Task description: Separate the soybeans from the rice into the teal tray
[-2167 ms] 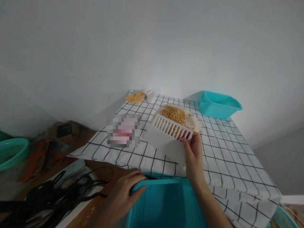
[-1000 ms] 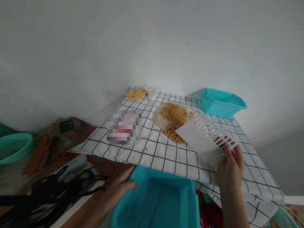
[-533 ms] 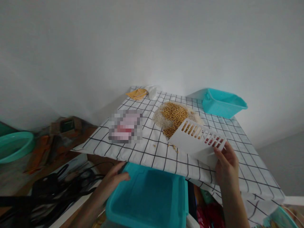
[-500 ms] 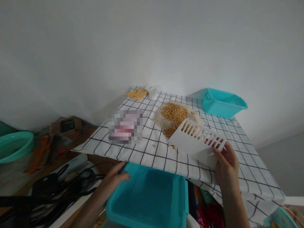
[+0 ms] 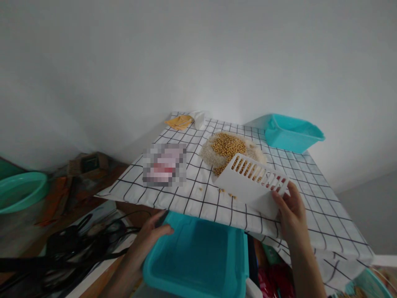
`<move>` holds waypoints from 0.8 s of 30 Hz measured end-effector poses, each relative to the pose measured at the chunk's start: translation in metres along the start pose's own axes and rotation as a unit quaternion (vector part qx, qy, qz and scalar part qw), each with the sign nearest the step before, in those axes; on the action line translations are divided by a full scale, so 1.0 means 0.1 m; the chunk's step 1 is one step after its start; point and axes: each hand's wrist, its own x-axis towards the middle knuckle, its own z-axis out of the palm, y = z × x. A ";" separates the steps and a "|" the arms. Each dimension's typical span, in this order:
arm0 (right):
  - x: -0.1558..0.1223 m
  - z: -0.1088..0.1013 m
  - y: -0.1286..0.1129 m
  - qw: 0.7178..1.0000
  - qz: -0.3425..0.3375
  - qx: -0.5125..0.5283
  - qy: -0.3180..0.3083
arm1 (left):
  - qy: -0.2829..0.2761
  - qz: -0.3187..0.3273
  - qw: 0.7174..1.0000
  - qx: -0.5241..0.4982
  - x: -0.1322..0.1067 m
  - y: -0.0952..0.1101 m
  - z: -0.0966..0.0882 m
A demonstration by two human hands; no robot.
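My right hand (image 5: 291, 207) grips the right end of a white slotted plastic piece (image 5: 248, 188), fingers behind it and thumb in front. The piece stands tilted on the cloth, at the near edge of a pile of yellow soybeans (image 5: 228, 145) and pale rice-like grains (image 5: 211, 153). Part of the pile shows through its slots. Below the table's near edge, my left hand (image 5: 158, 231) is closed on the upper left corner of a teal plastic tub (image 5: 198, 252). Something dark shows by the left fingers, too small to name.
A second teal tub (image 5: 293, 134) stands at the back right of the checked tablecloth (image 5: 192, 200). Yellow cloth (image 5: 180, 122) lies at the back left, near a blurred pinkish item (image 5: 164, 165). Cables and black gear (image 5: 74, 244) and a green basin (image 5: 23, 192) are on the left.
My right hand has moved slightly left with the white slotted piece, which covers more of the soybeans' near edge. The near teal tub and my left hand appear a little further right.
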 end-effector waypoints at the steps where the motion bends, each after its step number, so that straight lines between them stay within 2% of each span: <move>1: 0.00 0.00 0.00 1.000 0.000 -0.001 -0.007 | 0.002 -0.003 1.000 -0.001 0.00 0.00 0.00; 8: -0.04 0.02 -0.05 0.999 0.021 -0.023 -0.028 | 0.014 -0.020 0.999 -0.029 -0.04 0.05 0.03; 15: -0.06 0.02 -0.04 0.992 0.071 -0.050 -0.092 | 0.025 -0.026 0.999 -0.018 -0.03 0.06 0.04; 24: -0.10 0.02 -0.11 0.979 0.081 -0.077 -0.169 | 0.027 -0.032 0.999 -0.032 -0.01 0.00 0.06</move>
